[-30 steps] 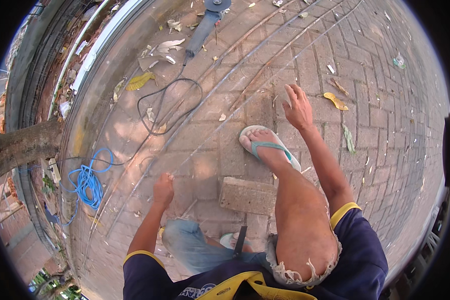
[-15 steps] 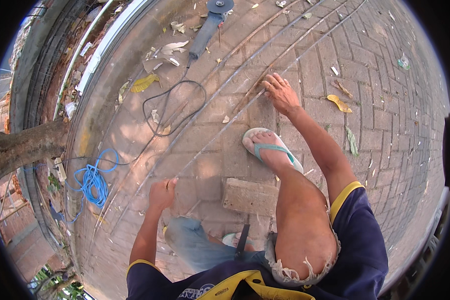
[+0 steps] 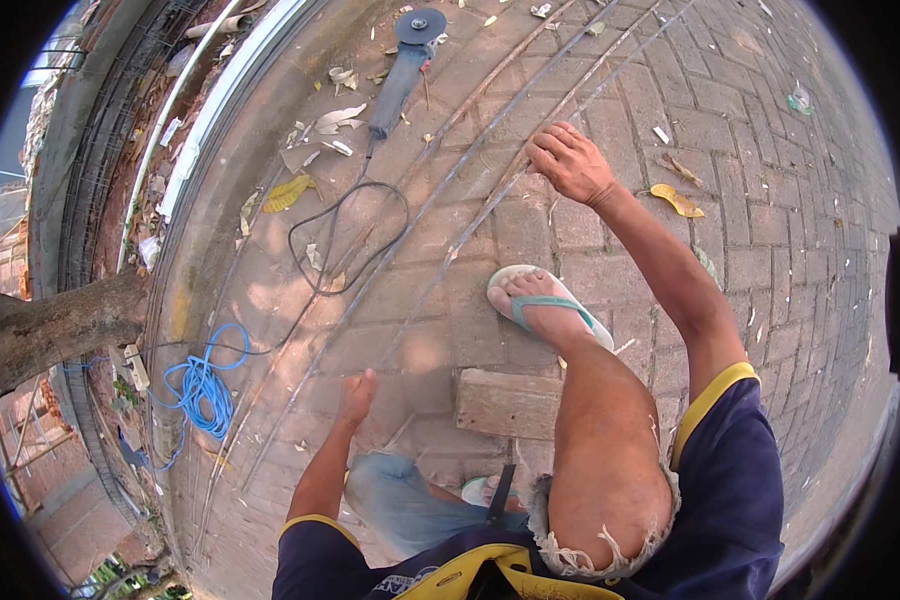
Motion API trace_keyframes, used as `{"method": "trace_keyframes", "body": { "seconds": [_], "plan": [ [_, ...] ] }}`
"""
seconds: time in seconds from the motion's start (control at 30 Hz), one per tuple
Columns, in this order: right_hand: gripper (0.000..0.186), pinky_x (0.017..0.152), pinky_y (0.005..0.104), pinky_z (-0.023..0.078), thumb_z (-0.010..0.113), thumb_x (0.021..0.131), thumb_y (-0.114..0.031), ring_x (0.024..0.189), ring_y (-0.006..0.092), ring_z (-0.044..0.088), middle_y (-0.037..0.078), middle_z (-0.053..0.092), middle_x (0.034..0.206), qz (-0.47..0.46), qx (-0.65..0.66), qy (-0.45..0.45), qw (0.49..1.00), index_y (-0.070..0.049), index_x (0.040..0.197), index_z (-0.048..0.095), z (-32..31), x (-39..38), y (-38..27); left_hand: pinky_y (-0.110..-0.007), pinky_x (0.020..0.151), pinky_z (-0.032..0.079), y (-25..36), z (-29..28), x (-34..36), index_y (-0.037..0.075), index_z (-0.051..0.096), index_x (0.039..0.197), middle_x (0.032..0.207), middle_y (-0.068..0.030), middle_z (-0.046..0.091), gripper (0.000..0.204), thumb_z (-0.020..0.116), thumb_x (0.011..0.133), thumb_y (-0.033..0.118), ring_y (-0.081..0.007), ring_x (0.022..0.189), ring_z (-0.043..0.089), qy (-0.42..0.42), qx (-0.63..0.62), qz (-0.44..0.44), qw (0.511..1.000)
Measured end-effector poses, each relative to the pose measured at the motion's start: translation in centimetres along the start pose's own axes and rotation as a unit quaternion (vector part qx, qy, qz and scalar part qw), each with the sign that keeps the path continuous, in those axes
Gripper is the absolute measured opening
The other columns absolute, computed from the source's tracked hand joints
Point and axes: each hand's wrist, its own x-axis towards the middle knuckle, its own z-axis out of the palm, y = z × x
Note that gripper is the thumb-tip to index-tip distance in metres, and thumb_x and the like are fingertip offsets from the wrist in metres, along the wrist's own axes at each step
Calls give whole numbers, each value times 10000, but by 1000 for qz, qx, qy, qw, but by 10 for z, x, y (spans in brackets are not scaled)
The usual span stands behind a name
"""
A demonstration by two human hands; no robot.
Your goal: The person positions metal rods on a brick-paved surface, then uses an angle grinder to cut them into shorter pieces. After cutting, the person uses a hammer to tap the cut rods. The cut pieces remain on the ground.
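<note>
A long thin metal rod [image 3: 420, 298] runs diagonally over the brick paving, from near my left hand up to the top right. My right hand [image 3: 573, 165] is closed over it farther up, fingers curled down. My left hand [image 3: 356, 400] is closed with its thumb up, at the rod's near stretch; the fingers' undersides are hidden. Beside it lie more long rods [image 3: 510, 105], roughly parallel, some of them rusty. My sandalled foot [image 3: 545, 302] is just to the right of the rod, and a rectangular block [image 3: 508, 403] lies below that foot.
An angle grinder [image 3: 402, 80] lies at the top, its black cord [image 3: 406, 205] looping across the paving. A coiled blue cable [image 3: 203, 392] is at the left, near a tree trunk [image 3: 60, 315] and a white pipe [image 3: 170, 125]. Dry leaves [image 3: 678, 201] are scattered about.
Both hands have shifted slightly relative to the paving, the right one upward with its fingers now more curled. The held rod has moved left, closer to the neighbouring rods.
</note>
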Motion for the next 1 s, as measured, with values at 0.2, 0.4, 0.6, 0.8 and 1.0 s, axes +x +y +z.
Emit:
{"method": "trace_keyframes", "body": {
  "seconds": [0.2,0.4,0.6,0.8,1.0],
  "plan": [
    [244,898,410,471,672,780,-218,953,254,588,55,595,938,4,-16,68,998,-95,963,568,-11,41,1,-297,464,255,15,22,-14,126,397,566,526,44,357,567,377,1023,461,-86,488,326,-37,-23,33,998],
    [205,852,383,467,678,788,-248,891,232,579,30,567,880,17,-30,134,990,-117,888,557,-19,112,12,-310,465,287,36,87,9,96,441,593,541,18,398,533,383,1029,396,-111,486,363,-26,-186,101,977],
    [193,849,362,457,664,798,-280,942,218,573,22,573,893,27,-19,48,998,-131,875,570,-9,101,12,-384,463,278,57,9,15,41,452,572,502,-22,361,603,413,1011,452,-132,491,377,135,86,119,980],
    [148,837,353,456,653,794,-252,976,196,570,14,587,936,28,3,-156,987,-148,891,612,30,7,4,-471,510,423,163,-113,-4,43,545,634,576,-173,549,438,612,888,394,-387,560,581,297,552,289,724],
    [124,849,352,463,600,795,-232,1002,192,575,19,591,943,13,-29,-176,984,-145,869,648,54,-24,-7,-473,520,457,223,-84,-28,46,614,667,624,-186,607,428,640,856,430,-392,582,613,229,575,279,734]
  ]
}}
